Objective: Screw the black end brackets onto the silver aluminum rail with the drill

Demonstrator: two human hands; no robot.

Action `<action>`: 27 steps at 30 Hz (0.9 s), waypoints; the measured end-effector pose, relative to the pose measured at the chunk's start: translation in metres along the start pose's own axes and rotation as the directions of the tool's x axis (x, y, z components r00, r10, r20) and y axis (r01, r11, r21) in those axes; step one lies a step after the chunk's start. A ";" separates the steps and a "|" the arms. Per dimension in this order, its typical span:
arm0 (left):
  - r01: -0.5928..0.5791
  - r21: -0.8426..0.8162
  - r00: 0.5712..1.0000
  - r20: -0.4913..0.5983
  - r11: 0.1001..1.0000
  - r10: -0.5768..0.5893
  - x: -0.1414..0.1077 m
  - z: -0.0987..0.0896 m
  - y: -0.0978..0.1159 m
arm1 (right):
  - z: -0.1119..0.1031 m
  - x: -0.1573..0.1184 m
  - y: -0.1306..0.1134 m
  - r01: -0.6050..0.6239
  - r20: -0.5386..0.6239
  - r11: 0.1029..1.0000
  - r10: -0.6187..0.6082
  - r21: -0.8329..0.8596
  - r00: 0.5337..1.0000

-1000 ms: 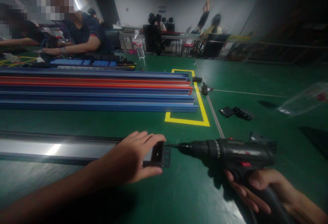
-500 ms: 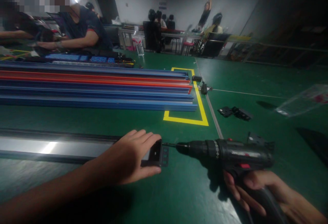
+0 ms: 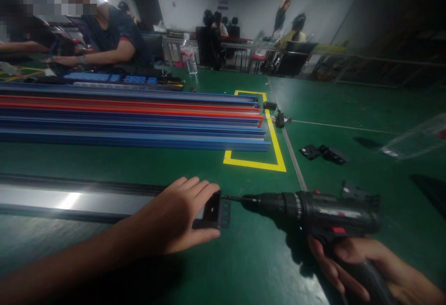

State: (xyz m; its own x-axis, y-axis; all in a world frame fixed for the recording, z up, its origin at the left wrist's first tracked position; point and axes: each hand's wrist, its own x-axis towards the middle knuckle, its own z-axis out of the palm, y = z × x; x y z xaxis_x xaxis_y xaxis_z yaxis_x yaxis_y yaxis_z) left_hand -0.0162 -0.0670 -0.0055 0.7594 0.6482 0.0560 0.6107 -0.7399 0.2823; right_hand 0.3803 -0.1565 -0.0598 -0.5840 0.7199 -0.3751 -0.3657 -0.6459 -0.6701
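My left hand (image 3: 188, 212) grips the right end of a long metal profile (image 3: 104, 199), fingers over its far edge and thumb along the near edge. A black end cap (image 3: 219, 209) with a slotted flange sits at that end, just past my fingertips. My right hand (image 3: 362, 263) is wrapped around the handle of a black cordless drill (image 3: 327, 212) with red details. The drill lies level and points left. Its long bit (image 3: 237, 198) reaches the upper part of the end cap; whether a screw is at the tip I cannot make out.
Blue and red profiles (image 3: 139, 123) lie side by side beyond, their ends within yellow tape (image 3: 258, 164). Small black parts (image 3: 324, 153) lie at the right, near a clear plastic bottle (image 3: 414, 137). Another bottle (image 3: 190, 56) stands farther back. A co-worker (image 3: 114, 40) sits across the table.
The drill and my right hand have shifted slightly right and down in the picture. My left hand stays on the profile's end. The whole view has moved a little.
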 end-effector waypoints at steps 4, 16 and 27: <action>0.006 0.008 1.000 0.006 1.000 -0.006 0.001 0.000 0.000 | 0.000 -0.001 -0.002 -0.006 0.008 1.000 0.006 -0.011 1.000; 0.000 0.024 1.000 -0.016 1.000 0.001 -0.001 0.000 0.001 | 0.002 0.001 -0.004 0.012 0.101 1.000 -0.015 0.024 0.995; -0.003 0.072 1.000 -0.028 0.997 0.005 -0.003 0.002 0.001 | 0.003 -0.001 -0.009 -0.006 0.072 1.000 0.006 0.002 0.997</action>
State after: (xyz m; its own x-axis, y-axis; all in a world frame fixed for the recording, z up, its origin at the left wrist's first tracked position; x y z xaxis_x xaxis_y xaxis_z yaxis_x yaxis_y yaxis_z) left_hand -0.0174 -0.0695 -0.0076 0.7560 0.6490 0.0846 0.6228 -0.7531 0.2122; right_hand 0.3818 -0.1520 -0.0519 -0.6371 0.6959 -0.3316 -0.3637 -0.6506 -0.6666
